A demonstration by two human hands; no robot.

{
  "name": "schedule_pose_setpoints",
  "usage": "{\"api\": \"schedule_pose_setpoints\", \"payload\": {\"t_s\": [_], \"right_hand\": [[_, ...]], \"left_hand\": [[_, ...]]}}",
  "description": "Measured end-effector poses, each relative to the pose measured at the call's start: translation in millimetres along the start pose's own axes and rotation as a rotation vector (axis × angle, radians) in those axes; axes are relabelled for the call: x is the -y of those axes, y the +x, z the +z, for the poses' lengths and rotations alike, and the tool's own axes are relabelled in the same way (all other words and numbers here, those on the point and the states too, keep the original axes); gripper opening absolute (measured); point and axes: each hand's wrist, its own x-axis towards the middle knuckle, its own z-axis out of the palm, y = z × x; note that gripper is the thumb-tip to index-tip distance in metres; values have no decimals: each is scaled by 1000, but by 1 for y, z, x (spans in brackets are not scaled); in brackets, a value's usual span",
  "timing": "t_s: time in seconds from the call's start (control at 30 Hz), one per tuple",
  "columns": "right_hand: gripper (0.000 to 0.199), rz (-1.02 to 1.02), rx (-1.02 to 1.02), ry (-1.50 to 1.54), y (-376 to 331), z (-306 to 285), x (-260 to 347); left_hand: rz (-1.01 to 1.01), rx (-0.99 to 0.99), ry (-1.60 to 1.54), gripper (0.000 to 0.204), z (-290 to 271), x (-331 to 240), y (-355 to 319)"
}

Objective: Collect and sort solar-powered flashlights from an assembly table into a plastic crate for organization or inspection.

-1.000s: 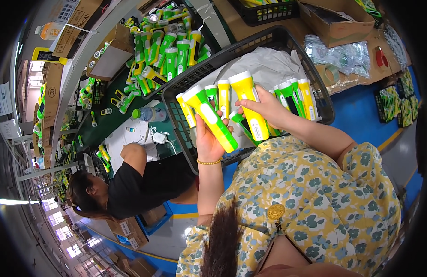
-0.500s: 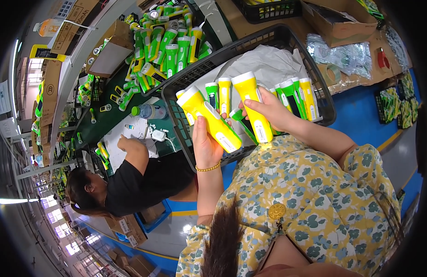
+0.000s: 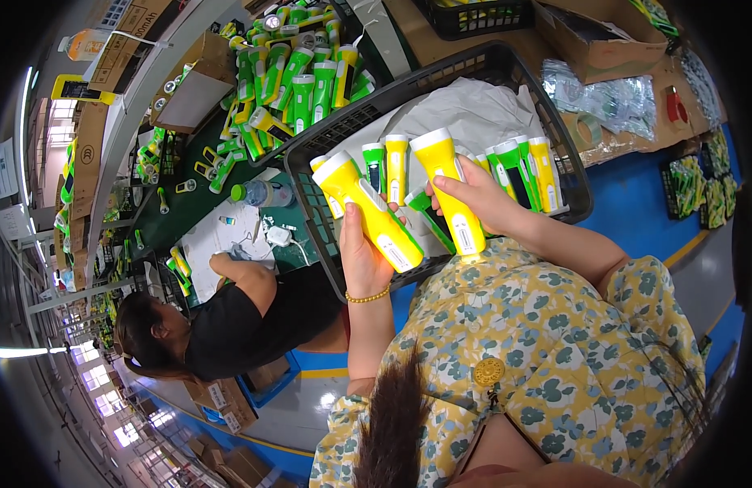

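Black crate at frame center is being worked over; one yellow flashlight is being gripped by left hand fingers, another yellow flashlight by right hand fingers, both closed.

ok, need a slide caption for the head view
Left hand and right hand each grip a yellow flashlight above a black crate of green and yellow ones.

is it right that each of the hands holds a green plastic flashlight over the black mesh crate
Not quite: the head view shows both are yellow plastic flashlights, one in the left hand and one in the right hand, over the black mesh crate.
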Motion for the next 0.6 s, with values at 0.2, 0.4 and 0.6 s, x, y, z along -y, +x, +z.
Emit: {"api": "schedule_pose_setpoints", "payload": {"t_s": [0.2, 0.4, 0.6], "right_hand": [[26, 14, -22, -14, -1, -1, -2], [25, 16, -23, -20, -4, 1, 3], [25, 16, -17, 12, -5, 3, 3]], "left_hand": [[-30, -19, -31, 39, 1, 1, 0], [-138, 52, -188, 46, -2, 0, -2], [-197, 116, -266, 52, -1, -1, -4]]}}
